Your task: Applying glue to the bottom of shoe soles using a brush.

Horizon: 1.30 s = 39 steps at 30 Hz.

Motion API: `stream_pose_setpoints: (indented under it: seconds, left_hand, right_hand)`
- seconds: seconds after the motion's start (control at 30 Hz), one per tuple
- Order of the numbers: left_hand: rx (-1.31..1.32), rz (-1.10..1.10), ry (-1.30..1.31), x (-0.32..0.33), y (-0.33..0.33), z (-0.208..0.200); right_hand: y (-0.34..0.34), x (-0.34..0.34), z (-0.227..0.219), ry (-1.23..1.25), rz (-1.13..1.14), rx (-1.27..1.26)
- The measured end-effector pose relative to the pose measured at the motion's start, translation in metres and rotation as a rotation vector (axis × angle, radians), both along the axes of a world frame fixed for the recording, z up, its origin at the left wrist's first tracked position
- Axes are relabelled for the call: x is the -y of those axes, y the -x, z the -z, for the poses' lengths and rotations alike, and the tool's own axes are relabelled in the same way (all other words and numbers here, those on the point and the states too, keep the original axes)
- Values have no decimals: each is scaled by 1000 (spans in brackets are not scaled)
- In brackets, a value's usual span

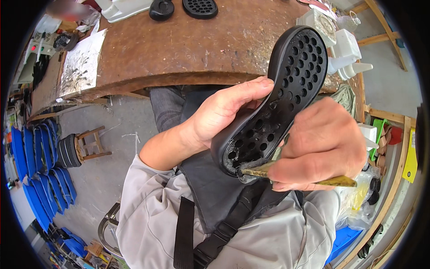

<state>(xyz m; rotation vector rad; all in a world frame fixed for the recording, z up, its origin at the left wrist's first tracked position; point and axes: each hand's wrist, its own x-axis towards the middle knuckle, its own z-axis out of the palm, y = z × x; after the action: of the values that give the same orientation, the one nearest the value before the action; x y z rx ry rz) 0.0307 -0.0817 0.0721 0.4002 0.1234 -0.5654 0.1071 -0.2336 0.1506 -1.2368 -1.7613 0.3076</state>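
Observation:
A black shoe sole (274,114) with many round holes inside its raised rim is held up, tilted, in front of me. My left hand (219,110) grips it along the left side, thumb on the rim and fingers hidden behind. In my right hand (320,148), slightly blurred, is a brush (257,171) with a yellowish, worn handle. Its greyish tip touches the lower end of the sole, where a pale wet-looking smear shows. Dark apron cloth (204,190) lies beneath my hands.
Beyond my hands stands a brown workbench (179,51). A stained paper sheet (83,60) lies at its left, another black sole (200,8) at its far edge. White plastic bottles (346,47) stand at right. A wooden stool (92,143) and blue racks (47,166) are at left.

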Motion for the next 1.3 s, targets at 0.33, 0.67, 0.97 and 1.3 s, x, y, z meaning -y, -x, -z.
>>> stream_pose_setpoints:
  seconds: [0.33,0.67,0.97,1.3]
  left_hand:
    - [-58,-86,105,-7,-22,5]
    - [16,-291,-38,-59,-34,89]
    - [397,-787,-737,-66,11,104]
    - [393,-1021,-765,-103,0,79]
  right_hand:
    - [-50,17,-11,104,128,-110]
    - [-109,112,80,60,1408,-586]
    - [-176,142,128,389,1703,48]
    - [-155,177,147,-165,2073,-412]
